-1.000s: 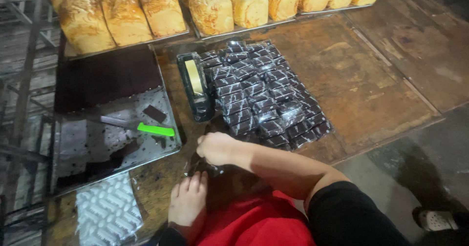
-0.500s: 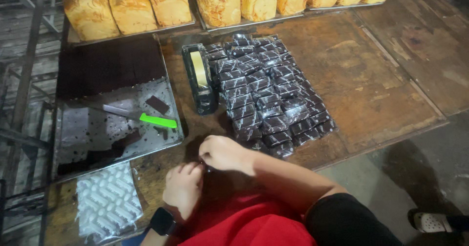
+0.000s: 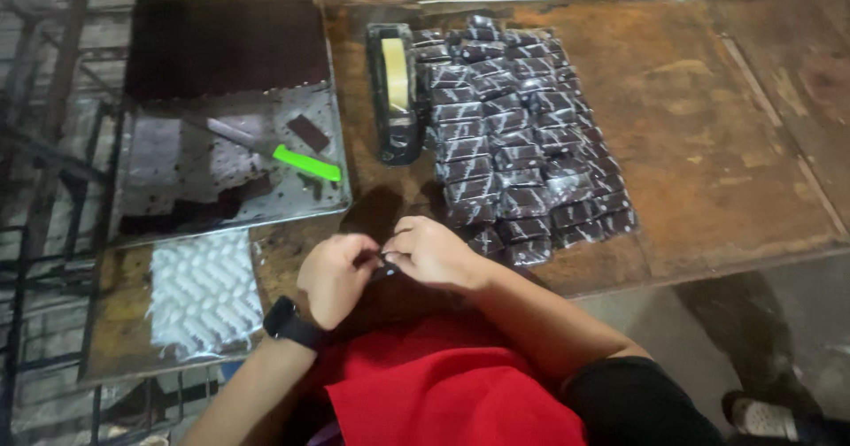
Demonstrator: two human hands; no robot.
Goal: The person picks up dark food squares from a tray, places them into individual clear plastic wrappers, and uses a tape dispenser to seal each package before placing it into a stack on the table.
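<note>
Dark, clear-wrapped piece is pinched between left hand and right hand, fingers closed on it; wrapped pieces lie just beyond on the desk.

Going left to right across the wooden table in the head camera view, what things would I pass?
Metal tray holding a dark slab and a green-handled knife → tape dispenser → stack of dark wrapped pieces → bare wooden table.
</note>
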